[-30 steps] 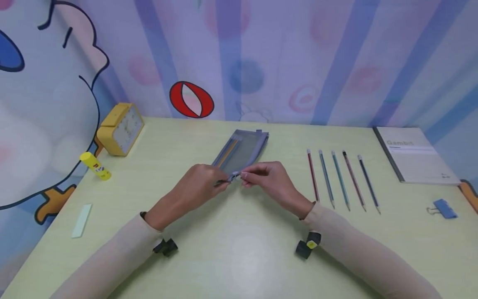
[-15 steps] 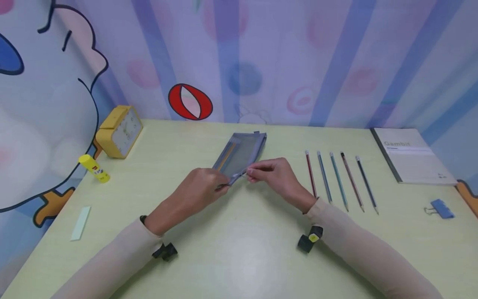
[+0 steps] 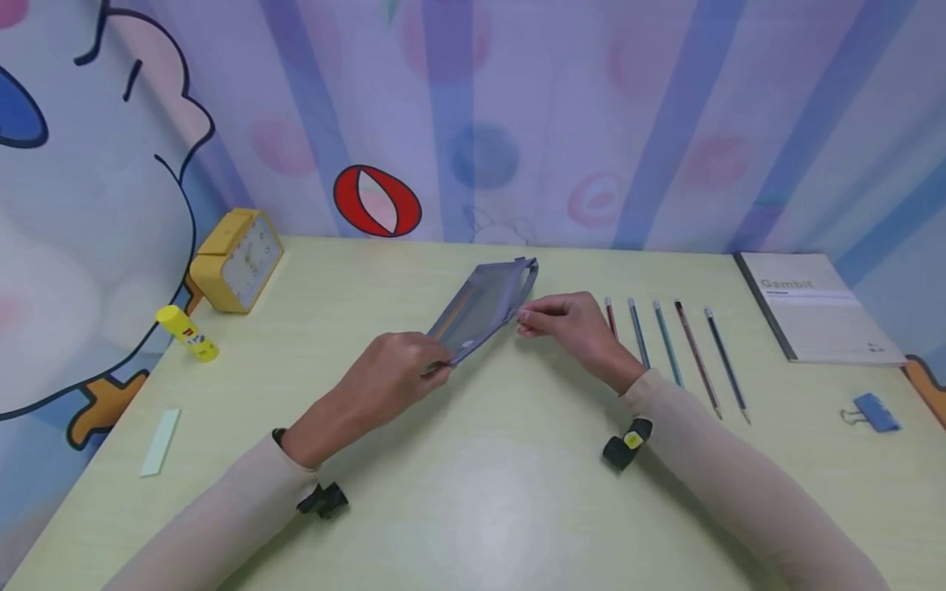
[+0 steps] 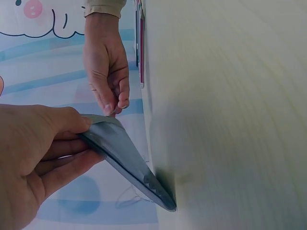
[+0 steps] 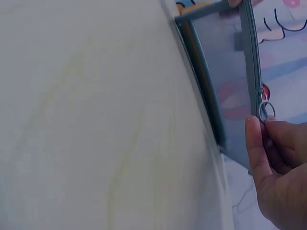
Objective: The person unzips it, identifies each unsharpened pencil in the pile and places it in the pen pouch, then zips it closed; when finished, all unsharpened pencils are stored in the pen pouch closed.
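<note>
A grey see-through pencil case (image 3: 480, 304) stands tilted over the middle of the table, an orange strip showing through its side. My left hand (image 3: 388, 373) pinches the near corner of its zipped edge. At the right, my right hand (image 3: 572, 328) pinches the zipper pull (image 5: 266, 110), a metal ring, between thumb and forefinger. From the left hand up to the slider the zip edges lie together; past the slider, the far end of the case gapes. The left wrist view shows the case's lower tip down by the tabletop.
Several pencils (image 3: 695, 357) lie in a row just right of the right hand. Farther right are a notebook (image 3: 820, 308) and a blue binder clip (image 3: 875, 413). On the left stand a yellow clock (image 3: 236, 261) and glue stick (image 3: 186, 334), near a pale green strip (image 3: 159, 442).
My right hand has drawn the zipper pull along the edge, away from the left hand, toward the far right. The case has tilted and turned slightly; the left hand keeps its corner.
</note>
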The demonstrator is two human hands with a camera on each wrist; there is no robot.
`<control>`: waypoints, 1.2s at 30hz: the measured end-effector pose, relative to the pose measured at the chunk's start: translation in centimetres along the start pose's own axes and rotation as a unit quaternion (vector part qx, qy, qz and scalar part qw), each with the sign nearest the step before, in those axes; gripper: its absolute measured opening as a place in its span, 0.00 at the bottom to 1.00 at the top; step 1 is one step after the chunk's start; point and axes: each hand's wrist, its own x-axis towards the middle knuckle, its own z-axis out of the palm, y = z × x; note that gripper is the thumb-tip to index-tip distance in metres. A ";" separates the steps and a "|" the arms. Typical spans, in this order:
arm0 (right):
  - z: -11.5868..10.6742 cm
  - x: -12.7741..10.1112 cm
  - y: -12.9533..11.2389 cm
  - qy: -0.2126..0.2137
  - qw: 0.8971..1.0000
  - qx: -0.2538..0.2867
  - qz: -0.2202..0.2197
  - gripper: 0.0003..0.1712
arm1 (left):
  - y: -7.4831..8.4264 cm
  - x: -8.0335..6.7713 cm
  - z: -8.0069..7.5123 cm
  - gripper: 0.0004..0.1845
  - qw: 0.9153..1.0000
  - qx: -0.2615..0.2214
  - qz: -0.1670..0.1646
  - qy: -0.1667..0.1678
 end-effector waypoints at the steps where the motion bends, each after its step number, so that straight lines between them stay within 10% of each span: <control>1: -0.3 0.2 0.1 0.001 1.000 -0.007 0.000 0.15 | 0.0 0.0 0.0 0.05 1.000 0.000 0.000 0.001; 36: -7.9 0.9 0.5 0.068 0.992 -0.108 0.012 0.19 | -2.5 -0.2 -0.9 0.05 0.997 -0.045 -0.054 0.006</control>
